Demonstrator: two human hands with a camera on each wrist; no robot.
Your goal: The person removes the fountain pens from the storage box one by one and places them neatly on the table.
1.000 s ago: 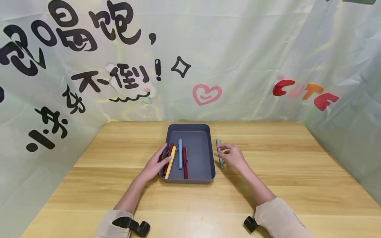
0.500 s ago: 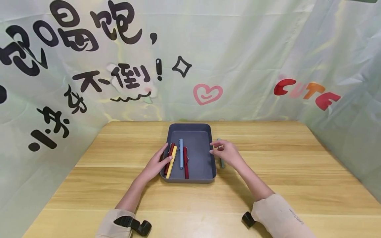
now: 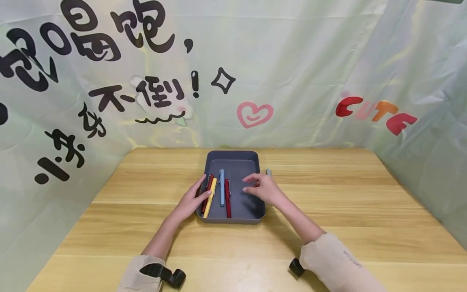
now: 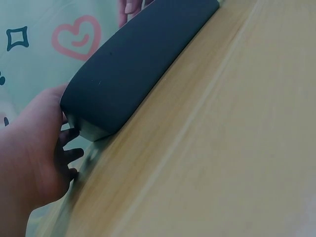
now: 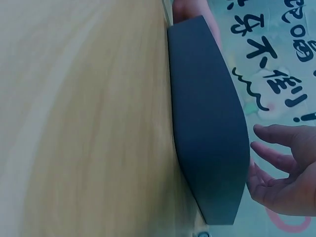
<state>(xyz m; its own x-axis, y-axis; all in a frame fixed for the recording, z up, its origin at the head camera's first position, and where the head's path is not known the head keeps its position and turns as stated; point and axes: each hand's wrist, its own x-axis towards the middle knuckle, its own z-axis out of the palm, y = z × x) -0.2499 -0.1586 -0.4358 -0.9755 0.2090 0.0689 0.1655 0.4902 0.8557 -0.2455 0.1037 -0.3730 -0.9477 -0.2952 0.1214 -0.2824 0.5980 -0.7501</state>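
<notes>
A dark grey-blue tray [image 3: 238,166] lies on the table, holding a dark red pen [image 3: 210,182], a yellow pen [image 3: 209,205], a light blue pen [image 3: 222,188] and a second red pen [image 3: 228,198]. My left hand [image 3: 189,202] grips the tray's left wall, thumb over the rim and fingers outside. Over the tray's right side hovers my right hand [image 3: 268,190], fingers loosely bent and nothing between them. Beyond the right wall lies a grey-green pen [image 3: 268,172], mostly hidden by that hand. The right wrist view shows the right hand [image 5: 291,173] beside the tray's outer wall [image 5: 207,98].
The wooden table [image 3: 346,202] extends on both sides of the tray. A printed cloth backdrop [image 3: 292,81] rises behind and at both sides. Black wrist straps with small devices [image 3: 177,278] sit at the sleeves.
My right hand has left the grey-green pen and moved left, over the tray's right wall to above its inside. The left hand stays at the tray; the pens lie as before.
</notes>
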